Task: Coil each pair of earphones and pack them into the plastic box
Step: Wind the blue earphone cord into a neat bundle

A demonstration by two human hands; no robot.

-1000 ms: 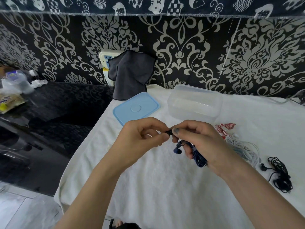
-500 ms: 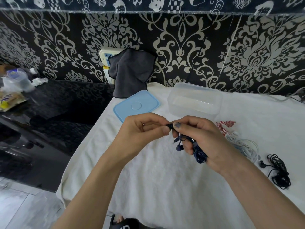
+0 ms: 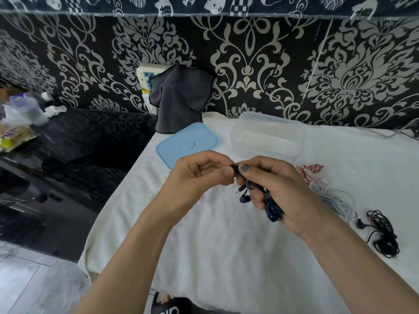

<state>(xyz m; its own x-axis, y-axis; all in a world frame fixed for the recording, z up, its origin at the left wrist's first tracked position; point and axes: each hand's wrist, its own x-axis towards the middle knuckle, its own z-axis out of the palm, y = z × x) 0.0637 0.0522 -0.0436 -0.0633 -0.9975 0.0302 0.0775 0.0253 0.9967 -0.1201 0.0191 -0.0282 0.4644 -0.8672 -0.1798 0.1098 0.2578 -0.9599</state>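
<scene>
A bundle of dark blue earphones (image 3: 273, 208) is held above the white-covered worktop (image 3: 226, 245): its coiled cable is clenched in the curled fingers (image 3: 257, 196) of the right hand (image 3: 278, 191), while one end of the cable is pinched between thumb and forefinger of the left hand (image 3: 199, 175). An earbud and the plug are seen dangling just below the fingertips. Beyond the fingers, the clear plastic box (image 3: 267, 137) is stood open, with its light blue lid (image 3: 188, 143) laid flat to the left of it. To the right of the fingers, red-and-white earphones (image 3: 308, 172), white earphones (image 3: 335, 198) and black earphones (image 3: 383, 232) are left lying loose.
</scene>
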